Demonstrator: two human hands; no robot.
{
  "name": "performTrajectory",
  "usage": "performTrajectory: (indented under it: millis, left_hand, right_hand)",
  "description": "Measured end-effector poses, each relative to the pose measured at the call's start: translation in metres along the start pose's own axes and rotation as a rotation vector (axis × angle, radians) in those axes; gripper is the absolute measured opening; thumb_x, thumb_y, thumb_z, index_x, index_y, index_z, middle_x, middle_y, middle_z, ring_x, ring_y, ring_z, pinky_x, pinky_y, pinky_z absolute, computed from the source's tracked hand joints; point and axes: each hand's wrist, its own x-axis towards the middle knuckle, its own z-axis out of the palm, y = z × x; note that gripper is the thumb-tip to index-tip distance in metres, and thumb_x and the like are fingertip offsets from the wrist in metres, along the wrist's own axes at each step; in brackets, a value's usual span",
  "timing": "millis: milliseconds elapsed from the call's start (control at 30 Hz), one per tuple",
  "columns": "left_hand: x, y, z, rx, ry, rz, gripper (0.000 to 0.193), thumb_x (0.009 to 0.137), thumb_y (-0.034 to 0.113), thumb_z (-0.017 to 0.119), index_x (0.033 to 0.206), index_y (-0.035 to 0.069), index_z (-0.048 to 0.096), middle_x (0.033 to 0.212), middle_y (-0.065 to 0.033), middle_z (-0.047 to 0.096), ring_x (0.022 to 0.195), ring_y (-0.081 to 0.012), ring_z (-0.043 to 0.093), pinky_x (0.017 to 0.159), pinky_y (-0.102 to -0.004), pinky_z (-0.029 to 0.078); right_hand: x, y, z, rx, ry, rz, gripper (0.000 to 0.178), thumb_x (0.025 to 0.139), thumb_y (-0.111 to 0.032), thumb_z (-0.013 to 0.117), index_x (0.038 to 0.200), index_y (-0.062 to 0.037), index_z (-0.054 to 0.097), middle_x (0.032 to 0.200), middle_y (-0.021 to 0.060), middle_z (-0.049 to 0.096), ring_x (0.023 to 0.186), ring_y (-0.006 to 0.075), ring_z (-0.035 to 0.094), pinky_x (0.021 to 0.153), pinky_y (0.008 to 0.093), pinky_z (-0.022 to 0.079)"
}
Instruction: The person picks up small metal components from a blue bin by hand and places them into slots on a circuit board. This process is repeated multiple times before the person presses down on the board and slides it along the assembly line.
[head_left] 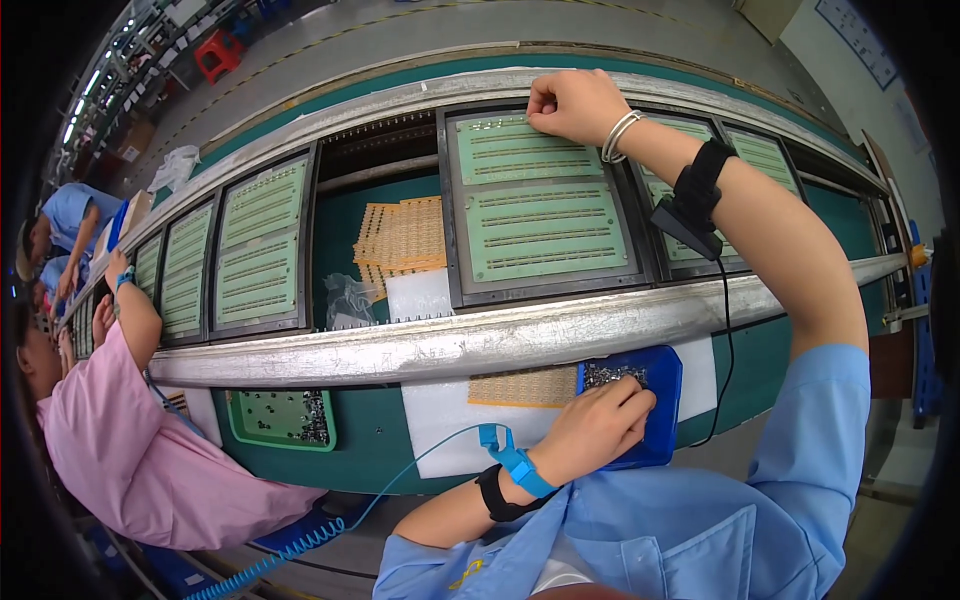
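My right hand (pixel 582 107) reaches over the far edge of a green panel board (pixel 545 228) set in a dark frame. Its fingers are pinched together at the board's top row, where small shiny parts (pixel 490 125) stand in a line. Whatever is between those fingertips is too small to see. Close to me, my left hand (pixel 600 420) is above a blue bin (pixel 660 410) that holds many small metal parts (pixel 615 373). The left fingers are curled closed, and what they hold is hidden.
Two metal rails (pixel 400 350) carry the framed boards across the bench. Tan perforated boards (pixel 402 235) and a clear plastic bag (pixel 350 300) lie between them. A green tray (pixel 282 415) with small parts sits left. A coiled blue cord (pixel 300 545) trails from my left wrist. A co-worker in pink (pixel 160 440) works at left.
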Motion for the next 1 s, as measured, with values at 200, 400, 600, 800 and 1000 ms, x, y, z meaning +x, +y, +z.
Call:
performTrajectory:
  millis: [200,400,600,800,1000]
  left_hand:
    - [0.002,0.0,-0.003,-0.102,0.015,0.008,0.013,0.074,0.004,0.061,0.086,0.006,0.056,0.083,-0.007,0.053,0.07,-0.0239,0.058,0.061,-0.0326,0.048]
    - [0.002,0.005,-0.005,-0.219,0.022,-0.02,0.014,0.073,-0.002,0.059,0.086,0.003,0.056,0.084,-0.0086,0.055,0.073,-0.0228,0.058,0.066,-0.0297,0.048]
    - [-0.003,0.007,-0.016,-0.375,0.102,-0.036,0.015,0.071,-0.006,0.059,0.083,0.001,0.054,0.085,-0.0098,0.056,0.077,-0.0205,0.058,0.069,-0.0281,0.048]
    - [-0.008,0.009,-0.008,-0.455,0.097,-0.157,0.016,0.072,-0.01,0.056,0.083,0.001,0.05,0.087,-0.0093,0.055,0.079,-0.0164,0.057,0.072,-0.027,0.048]
    - [-0.011,0.015,-0.008,-0.498,0.075,-0.257,0.016,0.077,-0.009,0.055,0.087,0.001,0.049,0.09,-0.0087,0.052,0.08,-0.0158,0.056,0.074,-0.0266,0.048]
  right_hand:
    - [0.0,-0.006,-0.01,-0.07,-0.06,-0.027,0.009,0.071,-0.024,0.06,0.072,-0.015,0.064,0.068,-0.0034,0.061,0.069,0.0145,0.059,0.071,0.0314,0.039]
    - [-0.005,-0.012,-0.018,-0.377,-0.016,-0.21,0.01,0.076,-0.024,0.058,0.075,-0.0162,0.065,0.071,-0.0028,0.061,0.079,0.0137,0.058,0.072,0.033,0.036]
    - [-0.067,-0.026,-0.042,-0.442,0.002,-0.211,0.019,0.081,-0.029,0.057,0.089,-0.0135,0.064,0.079,0.0009,0.062,0.082,0.0181,0.059,0.077,0.0373,0.038]
    - [-0.152,0.005,-0.031,-0.304,0.079,-0.277,0.049,0.084,-0.04,0.051,0.124,-0.0103,0.048,0.123,0.0063,0.052,0.115,0.0234,0.047,0.098,0.0439,0.032]
    - [-0.167,0.029,-0.044,-0.407,-0.062,-0.187,0.056,0.085,-0.045,0.047,0.13,-0.0131,0.041,0.135,0.0031,0.042,0.127,0.0209,0.035,0.103,0.0445,0.026]
